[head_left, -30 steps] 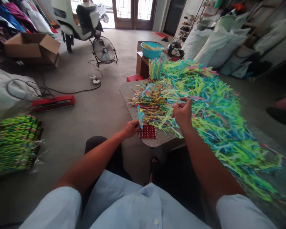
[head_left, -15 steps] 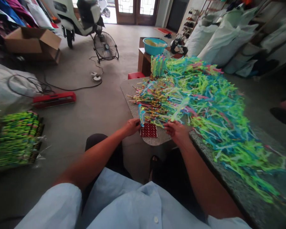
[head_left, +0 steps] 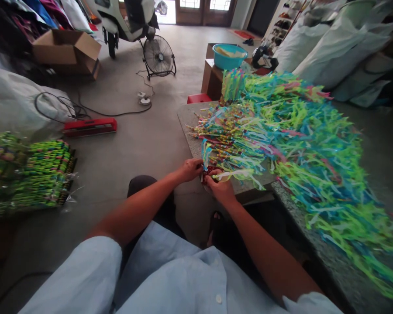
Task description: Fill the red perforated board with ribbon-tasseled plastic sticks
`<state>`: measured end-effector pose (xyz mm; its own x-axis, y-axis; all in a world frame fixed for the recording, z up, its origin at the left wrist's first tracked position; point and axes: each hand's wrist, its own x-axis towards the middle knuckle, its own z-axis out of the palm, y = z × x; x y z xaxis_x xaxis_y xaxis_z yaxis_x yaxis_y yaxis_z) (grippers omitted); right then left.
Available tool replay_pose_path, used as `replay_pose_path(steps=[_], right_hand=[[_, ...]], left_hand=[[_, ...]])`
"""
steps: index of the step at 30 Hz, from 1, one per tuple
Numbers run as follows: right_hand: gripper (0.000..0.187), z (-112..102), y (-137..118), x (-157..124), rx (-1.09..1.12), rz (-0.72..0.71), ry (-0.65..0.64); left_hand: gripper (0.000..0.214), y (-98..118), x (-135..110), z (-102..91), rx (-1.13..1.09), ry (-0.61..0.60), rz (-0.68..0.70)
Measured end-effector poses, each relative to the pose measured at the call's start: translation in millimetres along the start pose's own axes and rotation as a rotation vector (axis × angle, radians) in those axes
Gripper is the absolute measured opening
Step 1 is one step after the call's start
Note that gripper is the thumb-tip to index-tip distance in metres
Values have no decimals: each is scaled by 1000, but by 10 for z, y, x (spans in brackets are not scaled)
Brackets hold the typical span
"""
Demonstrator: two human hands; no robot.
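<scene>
My right hand [head_left: 220, 188] is curled narrow around a pale yellow-green plastic strip [head_left: 239, 174], pinching it at the near left corner of the tabletop [head_left: 186, 114]. My left hand [head_left: 191, 168] sits just beside it, fingers closed at the edge of a small red dotted sheet [head_left: 209, 169]; most of that sheet is hidden under my hands, so I think it is gripped but cannot be sure. Just beyond lies a row of coloured sticks [head_left: 222, 135], and farther along the tabletop's right side spreads a big heap of green and blue strips [head_left: 314, 144].
</scene>
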<state>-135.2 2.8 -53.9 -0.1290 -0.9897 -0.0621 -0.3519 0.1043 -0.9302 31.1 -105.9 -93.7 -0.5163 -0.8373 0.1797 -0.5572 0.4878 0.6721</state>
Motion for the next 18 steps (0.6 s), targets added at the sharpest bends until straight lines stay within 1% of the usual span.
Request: replay_pose_path(steps=[6,9,11,14,16,18], right_hand=[[22,23,-47,94,75,105,-108],[18,-20,-15,114,49,101,-140],[14,-53,19,133,-96,5,-139],[14,-78,66,163,-424,-211,-93],[18,-72,85,172,-599,-270,-68],[21,-61,89,169,-696,-276,-67]], left_hand=[[16,7,-16,1,-25,-8,3],[17,1,-18,5,-45,-11,24],[16,-2,-17,9,-43,-12,24],[16,-2,-14,14,-45,-16,22],[16,0,-13,17,-48,-23,14],[15,2,-12,20,-43,-25,-5]])
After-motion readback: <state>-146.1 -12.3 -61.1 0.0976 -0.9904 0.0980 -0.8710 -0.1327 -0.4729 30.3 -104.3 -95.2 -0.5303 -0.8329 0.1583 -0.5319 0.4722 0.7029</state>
